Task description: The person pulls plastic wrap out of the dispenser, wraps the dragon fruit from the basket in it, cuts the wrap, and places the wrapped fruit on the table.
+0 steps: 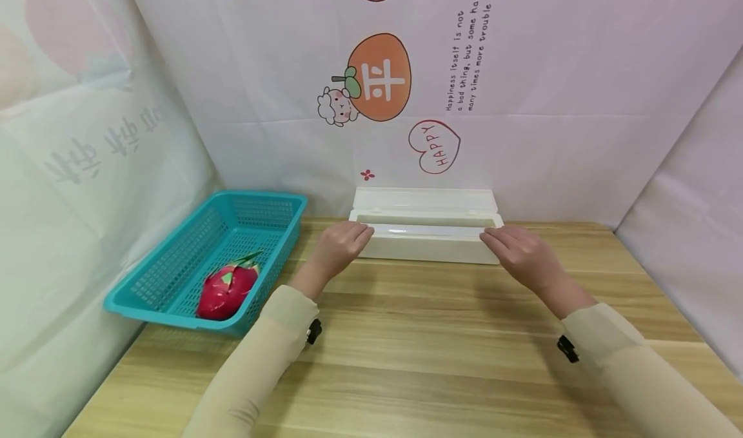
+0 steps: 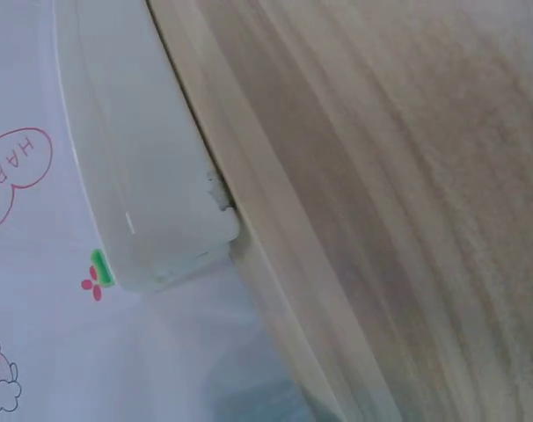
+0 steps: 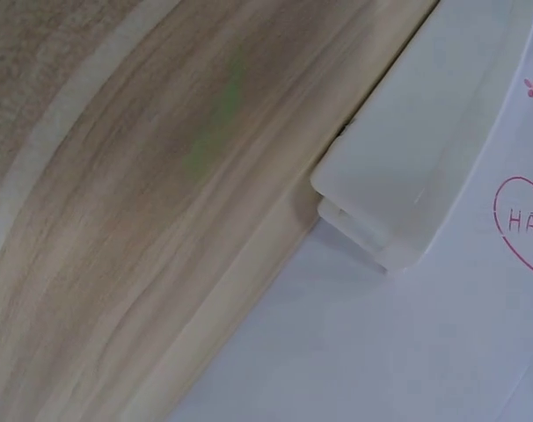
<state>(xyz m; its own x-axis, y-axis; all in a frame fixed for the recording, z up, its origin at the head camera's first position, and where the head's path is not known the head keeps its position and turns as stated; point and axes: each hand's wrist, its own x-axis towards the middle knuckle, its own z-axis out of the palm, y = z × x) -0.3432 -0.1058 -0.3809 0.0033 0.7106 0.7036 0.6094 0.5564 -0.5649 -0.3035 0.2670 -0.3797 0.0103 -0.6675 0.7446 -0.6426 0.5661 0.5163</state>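
A long white cling film dispenser box (image 1: 426,249) stands against the back wall with its lid (image 1: 424,199) tipped back. Along its opening runs a glossy strip of cling film (image 1: 426,230). The left hand (image 1: 342,244) is at the box's left front corner, fingers curled, seeming to pinch one end of the film. At the opposite corner the right hand (image 1: 519,254) does likewise; both thumbs are mostly hidden. Each wrist view shows one end of the white box, in the left wrist view (image 2: 152,167) and the right wrist view (image 3: 390,176), without fingers.
A teal plastic basket (image 1: 174,244) stands on the left of the wooden table (image 1: 406,354), holding a red dragon fruit (image 1: 229,289). White printed cloth (image 1: 261,70) hangs behind and along both sides.
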